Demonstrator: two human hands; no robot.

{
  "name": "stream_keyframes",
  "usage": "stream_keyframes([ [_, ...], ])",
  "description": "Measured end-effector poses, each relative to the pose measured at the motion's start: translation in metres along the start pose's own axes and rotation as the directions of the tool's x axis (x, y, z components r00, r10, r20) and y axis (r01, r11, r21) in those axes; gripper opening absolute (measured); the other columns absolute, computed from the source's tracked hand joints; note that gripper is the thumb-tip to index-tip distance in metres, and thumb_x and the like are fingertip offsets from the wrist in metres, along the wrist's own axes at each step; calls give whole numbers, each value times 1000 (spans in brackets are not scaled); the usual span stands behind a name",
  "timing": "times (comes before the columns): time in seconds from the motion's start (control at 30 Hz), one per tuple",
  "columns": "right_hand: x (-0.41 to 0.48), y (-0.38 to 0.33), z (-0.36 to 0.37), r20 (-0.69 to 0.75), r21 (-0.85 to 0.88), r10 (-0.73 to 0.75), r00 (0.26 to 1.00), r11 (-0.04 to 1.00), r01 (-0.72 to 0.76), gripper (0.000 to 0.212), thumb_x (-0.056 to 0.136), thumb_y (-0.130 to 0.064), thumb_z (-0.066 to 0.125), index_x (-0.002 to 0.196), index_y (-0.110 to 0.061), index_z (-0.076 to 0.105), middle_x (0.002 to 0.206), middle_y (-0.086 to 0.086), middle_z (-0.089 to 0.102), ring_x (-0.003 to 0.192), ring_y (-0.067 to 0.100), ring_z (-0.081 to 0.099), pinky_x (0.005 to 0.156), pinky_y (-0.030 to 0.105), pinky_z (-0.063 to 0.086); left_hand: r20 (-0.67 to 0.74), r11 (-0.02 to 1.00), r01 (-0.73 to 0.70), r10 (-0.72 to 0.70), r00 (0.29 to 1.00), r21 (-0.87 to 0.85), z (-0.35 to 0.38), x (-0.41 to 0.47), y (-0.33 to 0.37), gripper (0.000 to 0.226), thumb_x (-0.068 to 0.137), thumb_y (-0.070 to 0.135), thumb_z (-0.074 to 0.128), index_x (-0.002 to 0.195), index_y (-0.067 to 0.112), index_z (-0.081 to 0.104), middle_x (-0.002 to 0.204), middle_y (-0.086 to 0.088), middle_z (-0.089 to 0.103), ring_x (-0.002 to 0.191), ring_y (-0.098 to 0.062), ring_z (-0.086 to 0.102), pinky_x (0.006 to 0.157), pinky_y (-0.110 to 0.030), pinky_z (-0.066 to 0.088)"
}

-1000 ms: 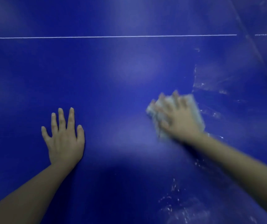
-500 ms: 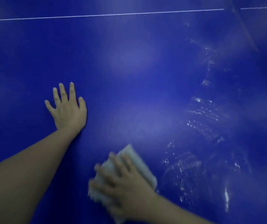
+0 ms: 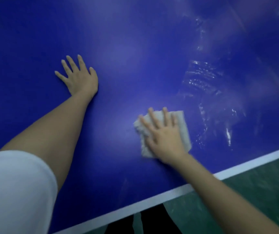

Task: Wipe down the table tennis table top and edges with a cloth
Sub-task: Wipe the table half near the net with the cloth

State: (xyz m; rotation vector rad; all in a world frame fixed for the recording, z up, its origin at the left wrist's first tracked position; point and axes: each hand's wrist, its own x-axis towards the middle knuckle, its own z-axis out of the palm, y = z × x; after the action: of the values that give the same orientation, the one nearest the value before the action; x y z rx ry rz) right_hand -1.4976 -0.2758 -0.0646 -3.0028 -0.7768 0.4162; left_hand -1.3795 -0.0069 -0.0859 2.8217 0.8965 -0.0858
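The blue table tennis table top (image 3: 135,48) fills most of the view. A folded white cloth (image 3: 183,129) lies flat on it near the front edge. My right hand (image 3: 164,137) presses down on the cloth with the fingers spread over it. My left hand (image 3: 79,78) rests flat on the bare blue surface further left and back, fingers apart, holding nothing. Wet streaks (image 3: 201,76) shine on the table to the right of the cloth.
The table's white edge line (image 3: 169,193) runs diagonally across the lower right. Beyond it lies a green floor (image 3: 253,191). My white sleeve (image 3: 15,191) fills the lower left corner. Dark legs (image 3: 145,222) show under the edge.
My right hand swept the cloth from the right middle toward me and left, then back right to near the front edge. The view tilted down, bringing the white edge and floor into sight.
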Motion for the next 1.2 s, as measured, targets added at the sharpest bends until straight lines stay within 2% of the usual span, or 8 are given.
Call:
stream_keyframes([
  [0.1, -45, -82, 19, -8, -21, -279, 960, 960, 279, 55, 85, -45, 35, 138, -37, 44, 148, 1, 41, 132, 46, 35, 104, 65, 22, -7, 1000, -12, 12, 1000, 3, 2, -1, -1, 58, 99, 40, 18, 150, 17, 3, 158, -13, -2, 144, -31, -6, 111, -58, -5],
  [0.23, -95, -95, 39, 63, -52, -490, 869, 868, 493, 55, 87, -47, 39, 142, -43, 31, 154, -5, 29, 140, 41, 22, 111, 61, 9, -5, 1000, -11, 11, 1000, 24, 3, 2, -1, 58, 99, 39, 16, 150, 17, 2, 157, -13, -3, 144, -31, -6, 111, -59, -4],
  [0.47, -126, 48, 31, 39, -66, 38, 999, 997, -36, 61, 80, -40, 38, 141, -36, 36, 148, 1, 39, 131, 45, 38, 108, 54, 23, -16, 999, -17, 18, 1000, 43, 7, 4, -1, 58, 99, 38, 16, 151, 17, 4, 157, -15, -1, 144, -33, -4, 110, -61, -3],
  [0.67, -117, 113, 25, 69, 3, 583, 810, 811, -585, 61, 81, -48, 4, 141, -49, -3, 160, -4, 8, 145, 35, 6, 114, 49, 6, -15, 999, -7, 8, 1000, 42, 6, 5, 2, 59, 97, 39, 17, 150, 17, 6, 157, -16, 1, 144, -35, -3, 109, -63, -3],
  [0.77, -104, 54, 28, 45, -48, 513, 857, 858, -511, 61, 81, -48, 2, 142, -46, -7, 160, -3, 5, 144, 39, 8, 114, 52, 8, -14, 999, -3, 3, 1000, 39, 6, 5, 3, 59, 97, 39, 18, 150, 17, 7, 157, -16, 1, 144, -35, -3, 109, -63, -2],
  [0.9, -95, -40, 30, 5, -35, 96, 995, 995, -96, 61, 84, -48, 35, 144, -37, 34, 151, 0, 35, 135, 43, 32, 105, 63, 27, -8, 999, 0, 0, 1000, 32, 4, 4, 2, 59, 97, 39, 18, 150, 17, 7, 157, -15, 1, 144, -34, -3, 110, -63, -2],
  [1.03, -88, -15, 29, 33, -2, -165, 986, 986, 165, 59, 86, -46, 40, 144, -38, 33, 153, -4, 31, 139, 36, 28, 111, 59, 19, -7, 1000, -16, 16, 1000, 16, 3, 3, 2, 59, 97, 38, 20, 150, 16, 7, 157, -16, 1, 144, -34, -3, 110, -63, -2],
  [1.2, -50, 134, 10, -48, 1, 311, 949, 950, -311, 57, 93, -41, 26, 148, -39, 13, 158, -4, 16, 146, 29, 10, 115, 41, 4, -28, 1000, -6, 6, 1000, 15, 3, 4, 3, 59, 97, 39, 21, 150, 17, 9, 157, -14, 2, 144, -33, -1, 110, -61, -2],
])
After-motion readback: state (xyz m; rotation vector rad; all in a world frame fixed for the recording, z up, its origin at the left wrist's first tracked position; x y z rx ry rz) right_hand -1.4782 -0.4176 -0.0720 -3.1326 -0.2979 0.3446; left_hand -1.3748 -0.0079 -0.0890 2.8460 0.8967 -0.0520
